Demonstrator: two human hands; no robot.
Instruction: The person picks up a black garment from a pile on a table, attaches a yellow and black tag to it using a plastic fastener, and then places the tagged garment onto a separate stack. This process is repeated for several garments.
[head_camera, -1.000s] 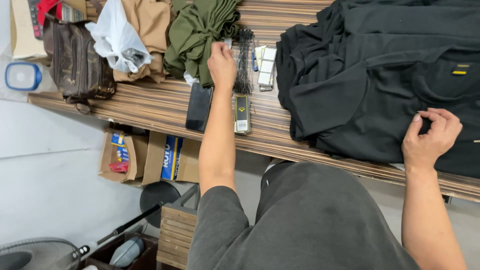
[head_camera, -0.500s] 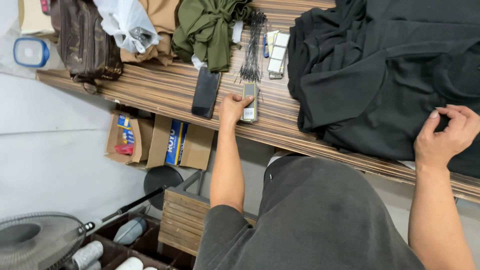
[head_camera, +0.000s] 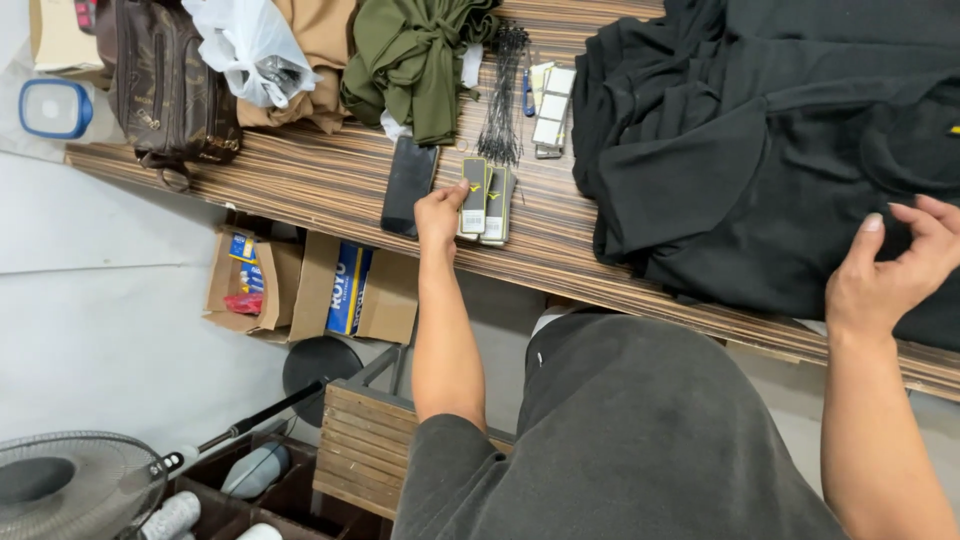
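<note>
Left hand (head_camera: 437, 212) pinches a hang tag (head_camera: 474, 195); right hand (head_camera: 885, 275) grips black garment (head_camera: 760, 160).

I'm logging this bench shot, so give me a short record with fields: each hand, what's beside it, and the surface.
left hand: fingers on stack of dark hang tags
right hand: pinching black garment
beside left hand: black phone, bundle of black tag loops
surface: striped wooden table
far edge: olive garment, brown bag

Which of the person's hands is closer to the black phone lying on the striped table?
Left. The left hand sits right beside the black phone, fingers on a hang tag. The right hand rests far off on the black garment.
</note>
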